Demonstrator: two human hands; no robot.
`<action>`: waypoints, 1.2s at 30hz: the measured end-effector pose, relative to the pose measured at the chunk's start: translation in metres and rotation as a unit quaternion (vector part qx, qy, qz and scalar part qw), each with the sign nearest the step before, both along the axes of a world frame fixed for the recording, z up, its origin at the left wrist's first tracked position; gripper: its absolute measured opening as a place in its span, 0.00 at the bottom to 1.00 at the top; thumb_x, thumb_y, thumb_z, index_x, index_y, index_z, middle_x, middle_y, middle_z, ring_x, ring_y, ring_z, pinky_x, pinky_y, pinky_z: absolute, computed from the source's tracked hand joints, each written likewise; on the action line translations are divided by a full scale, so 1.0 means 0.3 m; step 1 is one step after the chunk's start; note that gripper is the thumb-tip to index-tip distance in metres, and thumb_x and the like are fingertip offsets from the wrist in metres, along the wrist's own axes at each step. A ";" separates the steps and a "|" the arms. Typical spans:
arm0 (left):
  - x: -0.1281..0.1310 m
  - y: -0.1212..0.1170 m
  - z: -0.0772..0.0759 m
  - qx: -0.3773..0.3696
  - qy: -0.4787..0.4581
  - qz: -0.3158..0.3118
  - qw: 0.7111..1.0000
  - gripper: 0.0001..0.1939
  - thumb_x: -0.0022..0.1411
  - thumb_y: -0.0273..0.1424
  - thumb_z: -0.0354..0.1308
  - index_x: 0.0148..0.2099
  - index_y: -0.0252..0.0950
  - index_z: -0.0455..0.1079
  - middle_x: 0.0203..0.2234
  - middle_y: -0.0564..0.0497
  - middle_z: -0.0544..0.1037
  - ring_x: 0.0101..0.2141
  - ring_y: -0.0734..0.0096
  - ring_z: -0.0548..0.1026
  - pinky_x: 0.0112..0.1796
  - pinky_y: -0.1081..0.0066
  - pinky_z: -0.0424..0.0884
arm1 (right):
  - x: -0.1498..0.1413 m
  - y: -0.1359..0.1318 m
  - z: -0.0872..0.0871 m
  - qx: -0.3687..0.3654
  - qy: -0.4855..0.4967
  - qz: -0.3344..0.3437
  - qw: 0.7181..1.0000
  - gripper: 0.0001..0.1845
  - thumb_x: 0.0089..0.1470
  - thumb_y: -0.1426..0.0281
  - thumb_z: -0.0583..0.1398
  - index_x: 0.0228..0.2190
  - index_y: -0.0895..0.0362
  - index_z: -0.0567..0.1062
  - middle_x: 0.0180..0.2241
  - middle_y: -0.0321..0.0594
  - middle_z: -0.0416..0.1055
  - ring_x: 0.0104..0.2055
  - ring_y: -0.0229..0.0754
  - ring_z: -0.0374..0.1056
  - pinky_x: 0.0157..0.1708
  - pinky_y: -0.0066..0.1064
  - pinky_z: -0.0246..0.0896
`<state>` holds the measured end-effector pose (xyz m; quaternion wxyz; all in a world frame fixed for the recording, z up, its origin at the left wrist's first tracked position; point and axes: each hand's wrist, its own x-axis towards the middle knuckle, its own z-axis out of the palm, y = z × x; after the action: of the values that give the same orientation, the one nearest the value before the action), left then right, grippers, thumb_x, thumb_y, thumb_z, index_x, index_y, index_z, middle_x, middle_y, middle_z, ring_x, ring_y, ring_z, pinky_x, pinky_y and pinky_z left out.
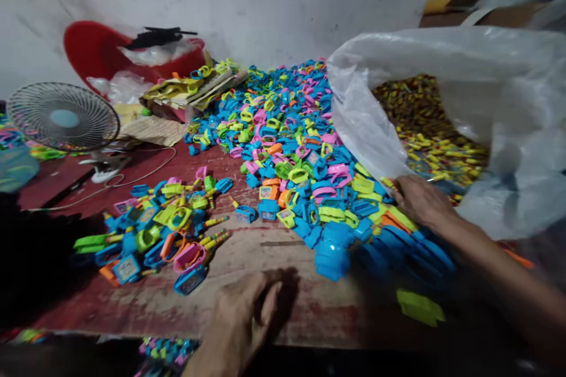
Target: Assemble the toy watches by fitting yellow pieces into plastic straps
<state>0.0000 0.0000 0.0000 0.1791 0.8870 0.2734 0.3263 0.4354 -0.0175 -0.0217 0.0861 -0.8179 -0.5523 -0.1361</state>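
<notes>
My left hand [245,315] lies on the worn red tabletop [274,300] near its front edge, fingers stretched forward and holding nothing. My right hand [418,200] reaches into the mouth of a big clear plastic bag [486,70] filled with small yellow pieces [428,123]; its fingertips are hidden at the bag's lip. A large heap of blue, pink, yellow and green plastic toy watches [292,141] covers the table's middle and back. A smaller pile of watches with pencil-like sticks [163,227] lies to the left of my left hand.
A small table fan [64,118] stands at the left with its white cord [132,179] trailing across the table. Behind it are a red basin [95,50], plastic bags and papers [194,91]. A loose green piece [420,306] lies at the front right.
</notes>
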 end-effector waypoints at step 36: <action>0.159 0.380 -0.155 0.017 0.062 0.092 0.994 0.17 0.63 0.37 0.57 0.52 0.37 0.71 0.48 0.41 0.70 0.45 0.57 0.72 0.44 0.63 0.69 | -0.870 -0.292 -0.137 0.194 0.501 0.187 0.823 0.14 0.65 0.65 0.50 0.48 0.56 0.68 0.24 0.36 0.70 0.24 0.40 0.69 0.26 0.29 0.67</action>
<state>0.0476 0.1140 -0.0466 0.1162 0.8793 0.3593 0.2902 0.1745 -0.1050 -0.0628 0.5317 -0.6209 -0.5379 0.2062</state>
